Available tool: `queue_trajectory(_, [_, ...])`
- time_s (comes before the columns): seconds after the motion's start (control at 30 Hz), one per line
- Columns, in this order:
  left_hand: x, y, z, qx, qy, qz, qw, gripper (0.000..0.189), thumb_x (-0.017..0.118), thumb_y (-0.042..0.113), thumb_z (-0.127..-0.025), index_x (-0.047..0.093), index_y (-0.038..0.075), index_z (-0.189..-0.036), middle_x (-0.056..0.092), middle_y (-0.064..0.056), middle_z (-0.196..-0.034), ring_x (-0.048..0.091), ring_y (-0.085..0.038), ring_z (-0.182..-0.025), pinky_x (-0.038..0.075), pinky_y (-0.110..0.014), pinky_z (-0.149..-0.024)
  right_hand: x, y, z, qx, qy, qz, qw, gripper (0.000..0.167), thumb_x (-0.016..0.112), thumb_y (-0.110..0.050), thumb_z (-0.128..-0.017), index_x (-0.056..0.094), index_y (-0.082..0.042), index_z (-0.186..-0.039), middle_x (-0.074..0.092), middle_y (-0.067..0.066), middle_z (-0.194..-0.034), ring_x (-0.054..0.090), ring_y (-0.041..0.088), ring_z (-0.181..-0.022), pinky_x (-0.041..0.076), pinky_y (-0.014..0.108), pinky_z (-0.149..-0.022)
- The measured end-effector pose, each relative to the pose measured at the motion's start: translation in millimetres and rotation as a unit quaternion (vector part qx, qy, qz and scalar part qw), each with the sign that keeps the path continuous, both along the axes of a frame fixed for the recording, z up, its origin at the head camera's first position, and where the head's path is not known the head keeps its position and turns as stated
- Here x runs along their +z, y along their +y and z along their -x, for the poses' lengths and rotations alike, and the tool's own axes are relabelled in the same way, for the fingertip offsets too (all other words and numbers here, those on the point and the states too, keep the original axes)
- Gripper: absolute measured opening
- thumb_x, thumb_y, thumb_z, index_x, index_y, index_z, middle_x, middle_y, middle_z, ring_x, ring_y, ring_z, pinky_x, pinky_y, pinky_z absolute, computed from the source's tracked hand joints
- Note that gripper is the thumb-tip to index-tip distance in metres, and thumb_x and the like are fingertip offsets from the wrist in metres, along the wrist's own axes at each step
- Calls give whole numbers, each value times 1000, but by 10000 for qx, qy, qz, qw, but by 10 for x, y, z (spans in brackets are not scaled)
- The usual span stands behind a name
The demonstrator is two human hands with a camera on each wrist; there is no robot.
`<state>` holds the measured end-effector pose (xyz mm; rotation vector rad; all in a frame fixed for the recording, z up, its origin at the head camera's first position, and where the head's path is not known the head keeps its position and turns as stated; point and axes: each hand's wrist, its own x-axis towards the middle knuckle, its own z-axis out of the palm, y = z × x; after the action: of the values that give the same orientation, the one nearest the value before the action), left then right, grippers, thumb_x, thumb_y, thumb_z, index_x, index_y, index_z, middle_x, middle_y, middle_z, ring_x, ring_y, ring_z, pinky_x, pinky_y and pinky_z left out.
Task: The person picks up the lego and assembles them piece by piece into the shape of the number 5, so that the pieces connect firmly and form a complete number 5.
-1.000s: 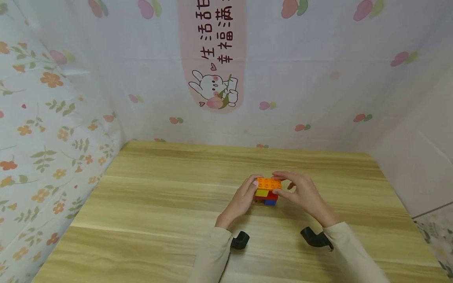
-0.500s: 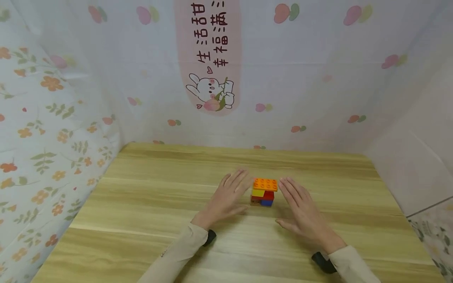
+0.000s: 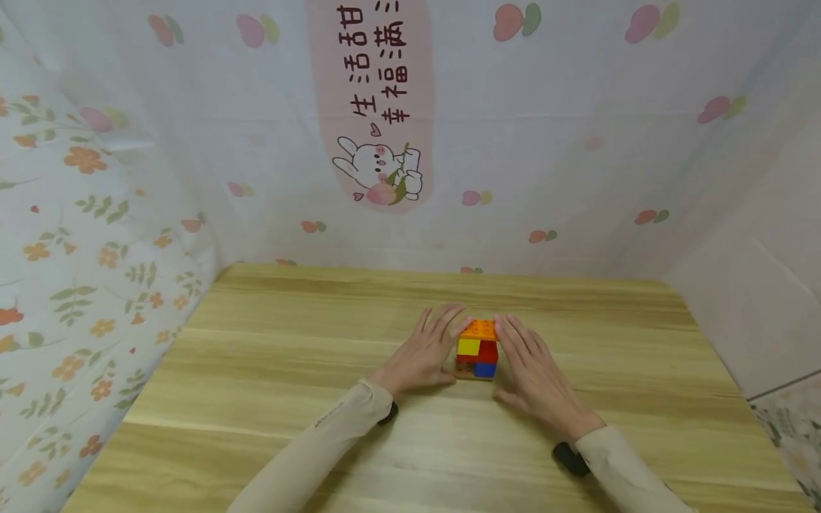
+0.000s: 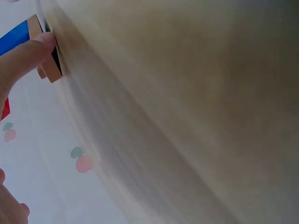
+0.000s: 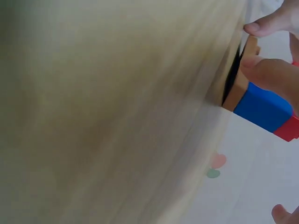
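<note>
A small stack of toy building bricks stands between the two hands: an orange plate [image 3: 479, 328] on top, a yellow brick [image 3: 468, 347] at upper left, a red brick [image 3: 489, 350], a blue brick [image 3: 485, 370] at lower right and a brown base plate [image 5: 236, 95] underneath. My left hand [image 3: 420, 360] lies along its left side, straight fingers at the orange plate, thumb [image 4: 29, 55] at the base plate. My right hand [image 3: 535, 374] mirrors it on the right, fingertips on the orange plate's edge and thumb [image 5: 271, 73] low at the base. The stack's far side is hidden.
The wood-grain table [image 3: 288, 335] stretches around the hands, its back edge meeting a patterned cloth backdrop [image 3: 545, 142]. Another floral cloth [image 3: 102, 249] hangs on the left. Dark wrist camera mounts [image 3: 570, 459] show under the sleeves.
A second ago both hands held the orange plate at the stack's top. They then spread apart, leaving the stack standing, and now have come back in against its sides.
</note>
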<state>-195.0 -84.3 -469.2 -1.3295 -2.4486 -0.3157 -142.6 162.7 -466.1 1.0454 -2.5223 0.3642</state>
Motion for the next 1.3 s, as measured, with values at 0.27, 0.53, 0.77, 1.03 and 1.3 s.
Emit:
queue_trajectory(0.27, [30, 43, 128, 142, -565, 52, 9983, 128, 82, 56, -56, -2, 15, -144, 3, -12, -151, 8, -23, -138, 14, -57, -106, -34, 7, 184, 7, 212, -70, 9997, 130, 89, -33, -53, 5, 6, -145, 8, 19, -152, 13, 36, -137, 19, 56, -104])
queue_trajectory(0.53, [73, 62, 245, 123, -1472, -72, 9890, 129, 83, 57, -53, 4, 13, -146, 13, -12, -149, 16, -25, -135, 17, -59, -104, 18, 19, 318, -108, -581, 136, 9982, 135, 90, -36, -52, 2, -1, -148, 10, 14, -153, 19, 34, -135, 25, 58, -100])
queue_trajectory(0.77, [81, 70, 268, 9, -2263, -40, 9741, 128, 84, 54, -55, 5, 13, -147, 21, -12, -146, 21, -26, -133, 14, -51, -108, 26, 29, 337, -214, -1624, 474, 9853, 131, 87, -39, -55, 0, -7, -149, 15, 14, -152, 22, 36, -134, 24, 60, -101])
queue_trajectory(1.03, [34, 71, 262, 82, -3114, 7, 9502, 129, 83, 55, -54, 5, 14, -148, 16, -10, -150, 14, -26, -137, 10, -52, -108, -11, 70, 338, 28, -2352, 902, 9677, 127, 87, -37, -56, 5, -6, -148, 18, 17, -150, 24, 37, -132, 24, 63, -98])
queue_trajectory(1.3, [-46, 62, 238, 345, -3965, 186, 9172, 127, 81, 57, -57, 5, 12, -149, 7, -14, -153, 1, -27, -140, -2, -56, -106, -74, 140, 348, 101, -3158, 994, 9435, 118, 82, -45, -61, 13, 1, -146, 23, 24, -146, 27, 44, -128, 26, 67, -94])
